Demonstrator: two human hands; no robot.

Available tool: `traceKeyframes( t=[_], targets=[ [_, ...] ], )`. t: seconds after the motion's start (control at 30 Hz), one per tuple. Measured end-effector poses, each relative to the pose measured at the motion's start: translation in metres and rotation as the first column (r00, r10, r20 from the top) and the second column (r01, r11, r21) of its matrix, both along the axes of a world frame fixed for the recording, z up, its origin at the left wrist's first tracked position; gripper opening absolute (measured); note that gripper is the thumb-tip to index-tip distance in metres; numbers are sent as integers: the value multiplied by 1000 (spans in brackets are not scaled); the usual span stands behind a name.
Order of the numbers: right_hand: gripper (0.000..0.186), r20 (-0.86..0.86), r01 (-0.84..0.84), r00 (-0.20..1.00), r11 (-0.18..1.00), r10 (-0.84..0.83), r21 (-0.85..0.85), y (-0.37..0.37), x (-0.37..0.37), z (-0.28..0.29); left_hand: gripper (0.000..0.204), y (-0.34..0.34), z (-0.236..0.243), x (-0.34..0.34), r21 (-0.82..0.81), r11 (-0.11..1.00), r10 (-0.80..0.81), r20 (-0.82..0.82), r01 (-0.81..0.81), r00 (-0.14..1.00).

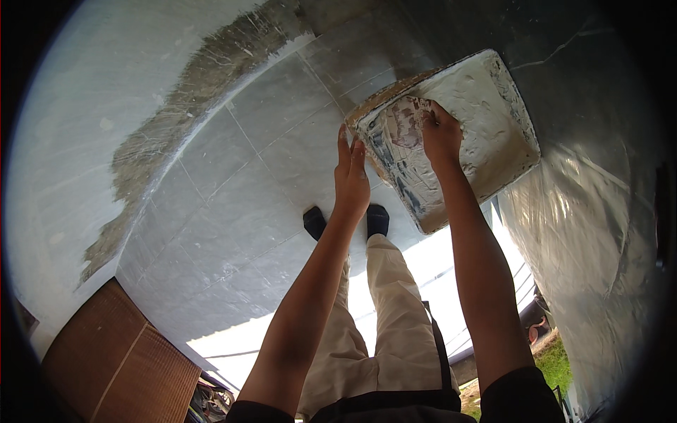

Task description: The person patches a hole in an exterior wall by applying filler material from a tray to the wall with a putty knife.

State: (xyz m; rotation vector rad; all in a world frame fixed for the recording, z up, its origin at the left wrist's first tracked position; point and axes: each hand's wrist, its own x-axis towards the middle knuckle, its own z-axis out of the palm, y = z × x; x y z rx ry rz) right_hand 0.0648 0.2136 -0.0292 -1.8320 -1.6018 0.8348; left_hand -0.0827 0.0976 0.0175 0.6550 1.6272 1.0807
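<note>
A large rectangular tray (527,134) of white, pasty plaster sits in front of me at the right, its rim crusted with dried material. Inside it, at the left side, my right hand (443,132) is closed around a plaster-caked scraper (405,121). The broad blade lies low over the paste, and its handle is mostly hidden by my fingers. At the tray's left edge, my left hand (352,173) has its fingers stretched upward. They touch or nearly touch the outer side there; part of the contact is hidden.
A pale wall (77,134) with a rough grey unplastered band curves along the left. Under my feet is grey tiled floor (233,204). Clear plastic sheeting (585,233) hangs at the right. A brown corrugated panel (123,352) stands lower left, and grass (553,366) shows lower right.
</note>
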Motion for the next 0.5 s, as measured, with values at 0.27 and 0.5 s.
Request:
traceKeyframes(
  t=[0.27, 0.5],
  targets=[
    [33, -28, -108, 994, 976, 104, -191, -16, -25, 15, 70, -2, 1, -2, 4, 1000, 23, 15, -23, 1000],
    [38, -78, -179, 982, 979, 172, -95, -13, -13, 9, 71, 0, 0, -4, -10, 1000, -20, 32, 20, 999]
  ],
)
